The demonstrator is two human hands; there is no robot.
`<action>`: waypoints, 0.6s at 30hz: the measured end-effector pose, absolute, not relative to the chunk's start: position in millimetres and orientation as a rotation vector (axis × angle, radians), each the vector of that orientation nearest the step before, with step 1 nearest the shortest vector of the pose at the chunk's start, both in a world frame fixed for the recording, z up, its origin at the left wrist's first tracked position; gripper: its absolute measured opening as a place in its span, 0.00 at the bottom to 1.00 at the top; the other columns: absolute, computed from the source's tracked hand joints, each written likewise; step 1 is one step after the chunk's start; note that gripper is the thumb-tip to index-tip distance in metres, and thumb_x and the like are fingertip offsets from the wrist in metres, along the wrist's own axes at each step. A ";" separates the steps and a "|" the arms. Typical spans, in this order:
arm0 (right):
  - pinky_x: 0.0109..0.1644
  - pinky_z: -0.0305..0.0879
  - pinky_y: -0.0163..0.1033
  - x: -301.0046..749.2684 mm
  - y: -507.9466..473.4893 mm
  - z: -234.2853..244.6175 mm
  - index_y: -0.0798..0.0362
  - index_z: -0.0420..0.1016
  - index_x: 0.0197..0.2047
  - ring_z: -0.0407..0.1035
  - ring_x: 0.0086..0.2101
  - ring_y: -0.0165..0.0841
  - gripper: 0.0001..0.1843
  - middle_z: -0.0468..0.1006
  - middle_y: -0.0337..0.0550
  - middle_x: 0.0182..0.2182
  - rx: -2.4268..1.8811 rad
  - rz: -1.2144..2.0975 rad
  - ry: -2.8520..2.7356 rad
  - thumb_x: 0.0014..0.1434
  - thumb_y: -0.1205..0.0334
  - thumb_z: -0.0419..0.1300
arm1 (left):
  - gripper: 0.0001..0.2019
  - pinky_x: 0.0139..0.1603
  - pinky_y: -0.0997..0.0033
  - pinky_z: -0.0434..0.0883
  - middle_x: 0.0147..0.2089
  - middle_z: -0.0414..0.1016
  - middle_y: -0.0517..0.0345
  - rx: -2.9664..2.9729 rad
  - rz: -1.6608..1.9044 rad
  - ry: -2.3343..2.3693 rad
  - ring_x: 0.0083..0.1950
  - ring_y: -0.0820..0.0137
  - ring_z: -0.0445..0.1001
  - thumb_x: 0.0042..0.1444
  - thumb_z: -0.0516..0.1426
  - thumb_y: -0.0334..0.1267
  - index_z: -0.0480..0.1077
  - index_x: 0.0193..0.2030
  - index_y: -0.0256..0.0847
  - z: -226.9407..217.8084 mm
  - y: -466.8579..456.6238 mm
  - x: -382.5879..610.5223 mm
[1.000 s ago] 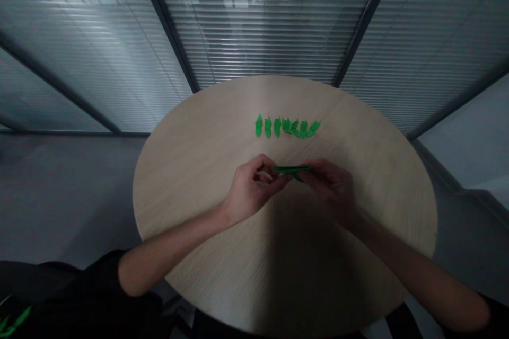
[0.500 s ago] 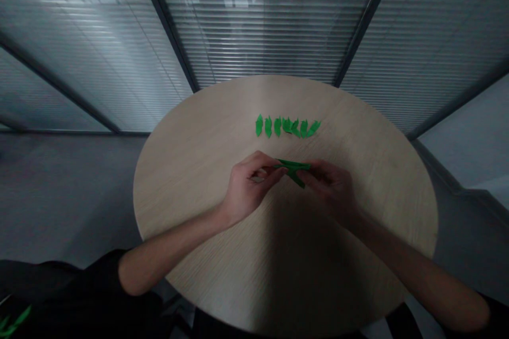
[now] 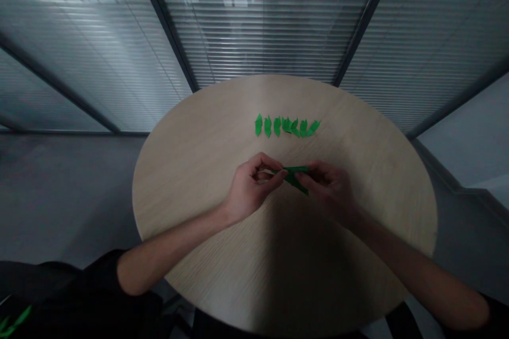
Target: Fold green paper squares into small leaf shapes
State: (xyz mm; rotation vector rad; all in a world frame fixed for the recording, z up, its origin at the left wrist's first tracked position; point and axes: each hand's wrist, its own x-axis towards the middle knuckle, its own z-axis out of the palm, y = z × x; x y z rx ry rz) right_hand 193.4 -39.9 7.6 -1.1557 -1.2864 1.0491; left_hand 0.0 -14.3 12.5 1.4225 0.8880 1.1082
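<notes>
Green folded paper (image 3: 295, 176), held by left hand (image 3: 252, 186), right hand (image 3: 326, 188)

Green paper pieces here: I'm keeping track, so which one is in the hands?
The long folded strip pinched between the left hand and right hand; the seven small pieces in the row lie apart on the table.

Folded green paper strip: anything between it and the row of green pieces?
Nothing visible. Only the wooden tabletop lies between the folded green paper strip, pinched by the left hand and right hand, and the row of green pieces.
</notes>
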 end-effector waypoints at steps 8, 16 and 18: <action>0.23 0.58 0.32 193.1 -38.5 11.6 0.52 0.75 0.25 0.61 0.21 0.26 0.15 0.67 0.34 0.21 -1.161 1.007 -1.265 0.56 0.53 0.70 | 0.15 0.28 0.79 0.74 0.31 0.79 0.59 1.329 1.150 0.791 0.29 0.75 0.78 0.55 0.71 0.42 0.70 0.35 0.38 11.0 -10.9 3.9; 0.27 0.67 0.35 196.2 -36.3 2.3 0.51 0.76 0.31 0.70 0.24 0.30 0.17 0.74 0.37 0.24 -1.135 1.147 -1.247 0.60 0.46 0.69 | 0.16 0.32 0.77 0.79 0.31 0.80 0.59 1.329 1.116 0.724 0.31 0.73 0.82 0.58 0.71 0.42 0.69 0.35 0.38 13.6 -11.3 2.6; 0.27 0.67 0.35 196.8 -36.5 2.6 0.51 0.77 0.31 0.70 0.24 0.30 0.18 0.74 0.37 0.24 -1.139 1.136 -1.262 0.60 0.45 0.68 | 0.17 0.33 0.76 0.80 0.32 0.80 0.59 1.328 1.127 0.705 0.31 0.73 0.82 0.58 0.71 0.43 0.68 0.35 0.38 12.7 -11.1 2.9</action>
